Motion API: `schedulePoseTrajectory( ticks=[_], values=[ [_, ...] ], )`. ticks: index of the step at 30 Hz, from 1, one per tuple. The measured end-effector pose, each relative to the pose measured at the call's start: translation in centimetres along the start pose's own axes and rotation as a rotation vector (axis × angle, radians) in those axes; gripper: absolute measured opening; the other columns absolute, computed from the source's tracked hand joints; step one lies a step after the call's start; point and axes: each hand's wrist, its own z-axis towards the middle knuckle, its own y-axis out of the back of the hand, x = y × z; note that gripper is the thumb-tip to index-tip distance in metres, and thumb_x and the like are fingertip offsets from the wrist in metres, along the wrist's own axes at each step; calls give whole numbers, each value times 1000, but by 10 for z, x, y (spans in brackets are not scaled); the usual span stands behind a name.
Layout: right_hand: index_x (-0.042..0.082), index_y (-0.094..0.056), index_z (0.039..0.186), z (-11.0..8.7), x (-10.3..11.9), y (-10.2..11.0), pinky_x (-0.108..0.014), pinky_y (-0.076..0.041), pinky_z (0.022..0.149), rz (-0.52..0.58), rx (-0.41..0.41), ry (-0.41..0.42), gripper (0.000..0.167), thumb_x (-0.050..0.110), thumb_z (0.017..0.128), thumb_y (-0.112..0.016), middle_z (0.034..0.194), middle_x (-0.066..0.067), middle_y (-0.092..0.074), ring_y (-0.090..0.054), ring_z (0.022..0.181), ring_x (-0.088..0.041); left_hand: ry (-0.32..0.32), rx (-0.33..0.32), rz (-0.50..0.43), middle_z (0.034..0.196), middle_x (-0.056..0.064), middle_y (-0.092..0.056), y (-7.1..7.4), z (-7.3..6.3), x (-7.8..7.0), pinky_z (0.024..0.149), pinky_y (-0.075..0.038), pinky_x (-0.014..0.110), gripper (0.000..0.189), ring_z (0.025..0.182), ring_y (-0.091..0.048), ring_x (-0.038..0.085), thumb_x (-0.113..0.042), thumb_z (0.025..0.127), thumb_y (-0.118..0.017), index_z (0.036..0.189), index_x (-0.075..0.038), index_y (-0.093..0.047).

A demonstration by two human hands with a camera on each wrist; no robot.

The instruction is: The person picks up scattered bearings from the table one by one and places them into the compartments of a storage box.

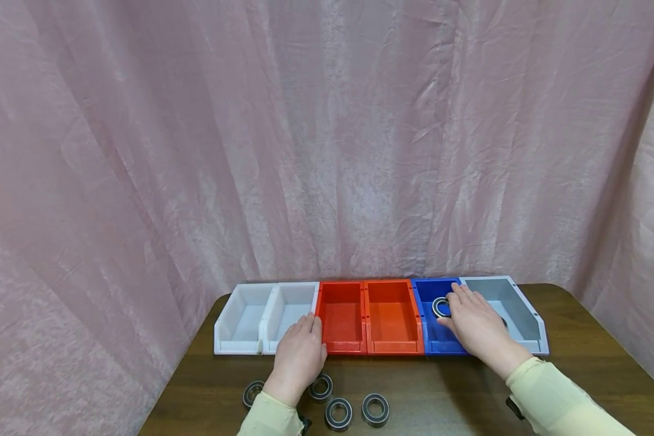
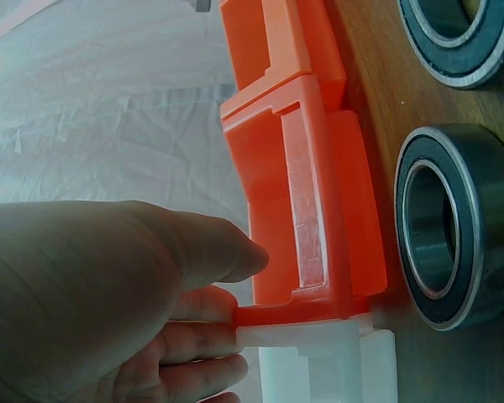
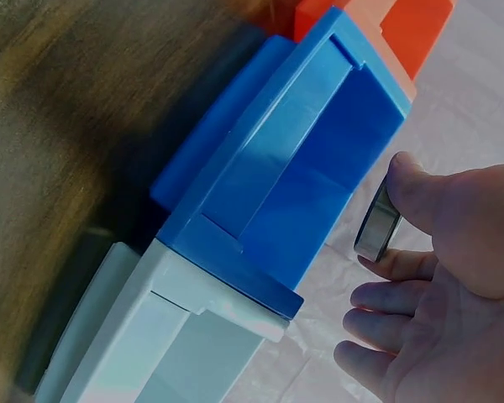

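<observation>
My right hand [image 1: 478,324] pinches a ball bearing [image 3: 378,227] between thumb and index finger, the other fingers loosely bent. It holds the bearing above the blue bin [image 1: 441,346], close to the grey bin [image 1: 530,347]. My left hand [image 1: 300,353] has its fingers fairly straight and holds nothing. Its fingertips are at the front where the white bin [image 1: 291,309] meets the red bin [image 1: 342,347]; the left wrist view shows them by that shared edge. Several bearings lie on the table around the left wrist, including one bearing [image 2: 479,243] seen large there.
An orange bin [image 1: 393,347] stands between the red and blue ones, and another white bin [image 1: 245,347] ends the row at left. A bearing [image 1: 365,410] lies in front on the wooden table [image 1: 425,393]. Pink curtain [image 1: 332,151] hangs behind. A dark thing in the grey bin is mostly hidden.
</observation>
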Motion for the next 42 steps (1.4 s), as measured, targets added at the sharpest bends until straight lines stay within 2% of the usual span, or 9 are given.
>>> schedulePoseTrajectory(
  ticks=[6,13,23,29,42],
  values=[
    [-16,-63,129,3,-2,-2,-71,-43,117,5,4,-11,59,31,99,-84,147,-43,-57,-53,141,-60,-7,-11,8,142,26,-69,-1,-1,0,112,-56,49,62,129,-69,41,-22,90,-91,140,8,-69],
    [-16,-61,133,7,-5,-6,-71,-40,119,10,39,-36,61,32,101,-81,149,-43,-54,-51,142,-60,-4,-15,5,142,26,-69,0,-2,0,112,-56,50,61,129,-69,41,-21,90,-90,139,8,-69],
    [-17,-62,123,12,-7,-13,-70,-44,117,3,-36,4,54,27,101,-83,142,-44,-59,-55,137,-61,-9,-23,6,142,27,-69,1,-2,0,111,-57,50,61,128,-70,41,-21,89,-91,138,9,-69],
    [-18,-61,122,13,-8,-17,-70,-44,116,6,-37,10,53,26,101,-82,140,-45,-59,-56,136,-61,-21,-40,4,140,27,-69,-1,-2,1,108,-58,52,60,127,-70,42,-20,89,-90,137,9,-69],
    [-19,-61,126,15,-9,-25,-70,-43,118,11,-12,-2,55,26,102,-81,141,-45,-58,-55,137,-61,2,-19,-8,143,27,-68,0,-1,0,108,-58,53,60,130,-68,42,-20,90,-89,139,9,-68]
  ],
)
